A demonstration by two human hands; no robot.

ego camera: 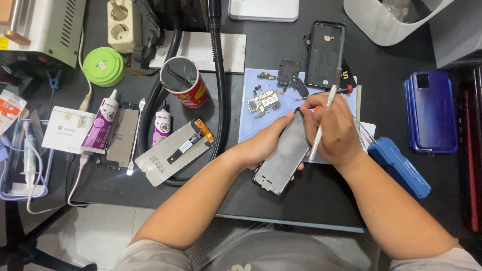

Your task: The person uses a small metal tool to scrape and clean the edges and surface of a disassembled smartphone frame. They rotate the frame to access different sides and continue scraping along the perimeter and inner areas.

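My left hand (261,145) holds the dark, flat rectangular phone frame (283,155), the grip closed around its left edge, just above the black desk (311,200). The long axis of the frame runs from low left, near my body, up to the right. At its upper end my right hand (336,130) is closed around a thin white pen-shaped tool (321,123), which points down along the frame's right edge. The light blue work mat (251,125) lies just behind.
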